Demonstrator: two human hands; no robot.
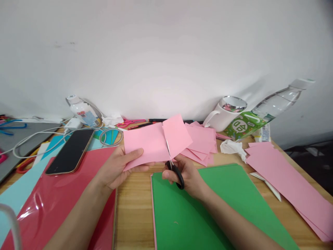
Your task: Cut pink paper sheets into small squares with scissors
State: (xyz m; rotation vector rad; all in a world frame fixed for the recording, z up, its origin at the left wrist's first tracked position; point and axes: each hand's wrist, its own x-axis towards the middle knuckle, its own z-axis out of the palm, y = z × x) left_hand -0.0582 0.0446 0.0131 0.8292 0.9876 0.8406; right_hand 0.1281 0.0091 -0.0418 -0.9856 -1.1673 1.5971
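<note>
My left hand (127, 163) pinches a strip of pink paper (148, 139) near its left end, thumb on top. Black-handled scissors (177, 175) are gripped in my right hand (186, 177). Their blades lie across the strip from its lower edge upward, and the piece of paper (177, 133) right of the blades tilts away at an angle. Whether a thin join still links the two parts I cannot tell. Just behind my right hand lies a loose pile of cut pink paper pieces (201, 140).
Green sheets (221, 205) lie under my right forearm, and a red plastic-wrapped pack (75, 194) under my left. A phone (71, 151) and cables are at left. Along the wall stand a white bottle (84, 111), a mug (223, 113) and a leaning clear bottle (281, 100). Long pink strips (291, 187) lie right.
</note>
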